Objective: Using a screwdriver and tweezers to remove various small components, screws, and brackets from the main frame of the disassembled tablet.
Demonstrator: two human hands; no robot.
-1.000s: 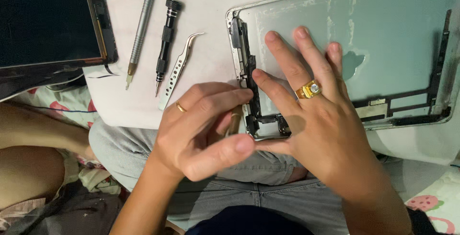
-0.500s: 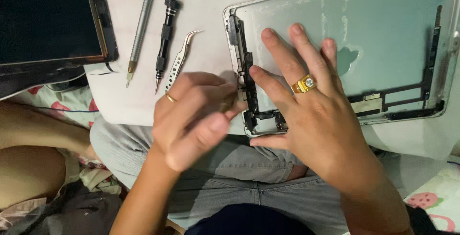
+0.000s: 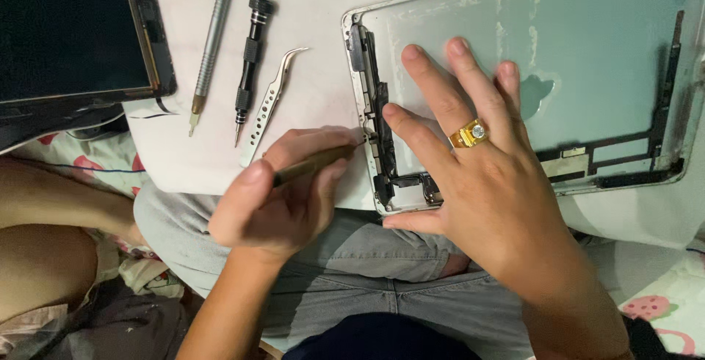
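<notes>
An opened silver tablet back shell (image 3: 587,59) lies on a white board across my lap. My right hand (image 3: 477,191), with a gold ring, presses flat on the shell's lower left part, fingers spread beside the black parts along its left edge (image 3: 378,110). My left hand (image 3: 283,198) grips a thin brown-handled tool (image 3: 312,165) whose tip touches the shell's left edge near my right index finger.
On the white board (image 3: 316,44) left of the shell lie a silver pen-like tool (image 3: 213,44), a black screwdriver (image 3: 250,59) and curved silver tweezers (image 3: 268,103). A black tablet screen (image 3: 73,30) sits at the top left. Patterned fabric lies at both lower sides.
My left hand has drawn back to the left and turned, so the thin tool now shows, pointing at the shell's left edge. My right hand has stayed pressed on the shell.
</notes>
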